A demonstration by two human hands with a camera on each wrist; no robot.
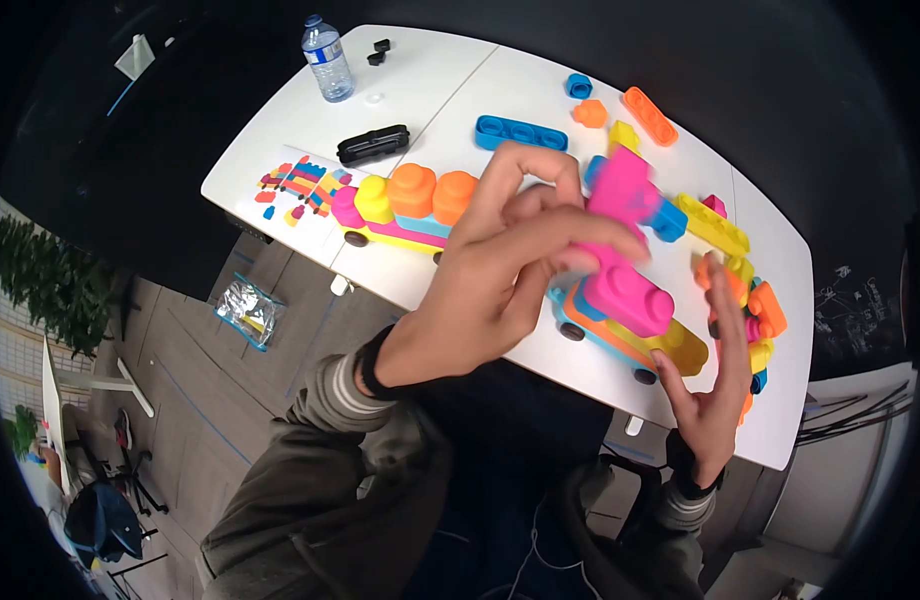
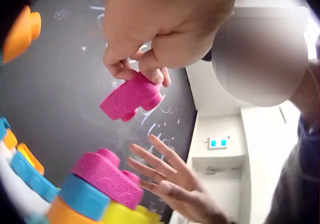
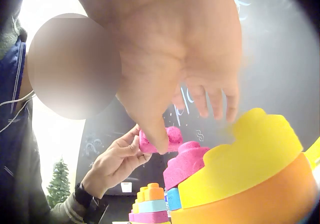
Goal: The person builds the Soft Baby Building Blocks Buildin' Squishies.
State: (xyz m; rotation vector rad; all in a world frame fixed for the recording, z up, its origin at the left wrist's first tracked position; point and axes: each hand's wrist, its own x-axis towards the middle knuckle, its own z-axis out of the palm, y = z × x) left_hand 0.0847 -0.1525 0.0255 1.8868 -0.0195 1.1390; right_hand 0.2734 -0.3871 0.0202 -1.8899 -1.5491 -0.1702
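Note:
My left hand [image 1: 505, 265] pinches a pink toy building block [image 2: 131, 98] between thumb and fingertips, its studs turned sideways. In the head view that block is blurred, in the air above a toy car of stacked blocks. The car has a light-blue base with dark wheels [image 1: 572, 331], an orange layer [image 3: 250, 196], and blue and yellow blocks [image 3: 245, 151] on top. Another pink block [image 1: 630, 302] sits on the blue one at its left end. My right hand [image 1: 708, 395] is held with fingers spread beside the car's yellow end, gripping nothing.
A second block car with orange blocks [image 1: 413, 190] stands left, by a picture sheet [image 1: 302, 188]. A black case [image 1: 374, 145] and water bottle [image 1: 328, 62] are farther back. Loose blocks, including a long blue one [image 1: 521, 132] and a yellow one [image 1: 713, 225], lie behind and right.

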